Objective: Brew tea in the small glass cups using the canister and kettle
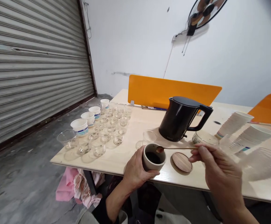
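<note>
My left hand [136, 171] is wrapped round a small grey ceramic jar [153, 157] with dark contents, held at the table's near edge. My right hand [216, 168] pinches the end of a thin wooden spoon [172, 148]. The spoon's bowl is level over the jar's rim and carries a small brown load. The jar's round wooden lid [182, 162] lies flat on the table between my hands. An empty glass cup [149, 136] stands just behind the jar.
A black electric kettle [181, 118] stands behind the jar. Several glass cups [107, 130] and paper cups [80, 126] sit in rows on the left of the wooden table [116, 160]. Stacks of cups [245, 133] lie on the right. An orange divider [158, 91] stands behind.
</note>
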`<state>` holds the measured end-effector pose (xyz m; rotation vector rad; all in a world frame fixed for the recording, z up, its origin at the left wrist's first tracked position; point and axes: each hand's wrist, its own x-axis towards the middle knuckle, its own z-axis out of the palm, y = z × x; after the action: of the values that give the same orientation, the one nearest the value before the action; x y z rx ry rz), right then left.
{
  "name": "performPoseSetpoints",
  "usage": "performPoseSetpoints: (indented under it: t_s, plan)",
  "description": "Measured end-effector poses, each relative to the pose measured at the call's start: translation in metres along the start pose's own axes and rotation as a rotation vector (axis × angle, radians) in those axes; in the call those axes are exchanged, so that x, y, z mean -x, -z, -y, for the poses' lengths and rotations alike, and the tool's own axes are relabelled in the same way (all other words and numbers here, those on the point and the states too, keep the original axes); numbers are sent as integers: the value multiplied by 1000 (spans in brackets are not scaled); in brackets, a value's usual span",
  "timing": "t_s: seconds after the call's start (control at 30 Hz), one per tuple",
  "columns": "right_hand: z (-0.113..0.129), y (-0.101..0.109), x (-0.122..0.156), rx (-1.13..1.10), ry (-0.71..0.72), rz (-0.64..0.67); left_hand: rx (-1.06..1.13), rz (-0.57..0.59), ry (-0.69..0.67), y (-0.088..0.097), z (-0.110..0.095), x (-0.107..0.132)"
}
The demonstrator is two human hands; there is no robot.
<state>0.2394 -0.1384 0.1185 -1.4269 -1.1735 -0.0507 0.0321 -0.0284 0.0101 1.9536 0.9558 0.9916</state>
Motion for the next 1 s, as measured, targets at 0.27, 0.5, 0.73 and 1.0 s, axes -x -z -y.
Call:
performPoseSetpoints:
  t_s: [0.27,0.5,0.73,1.0]
  plan:
    - [5,-31,12,126,237,378,14,10,24,1,-1,0]
    - [2,-27,5,78,99,483,6,14,18,3,-3,1]
    - [-2,-28,-5,-109,-192,326,18,13,3,4,-3,0]
    - [-3,-35,5,31,18,362,-11,13,21,3,-3,1]
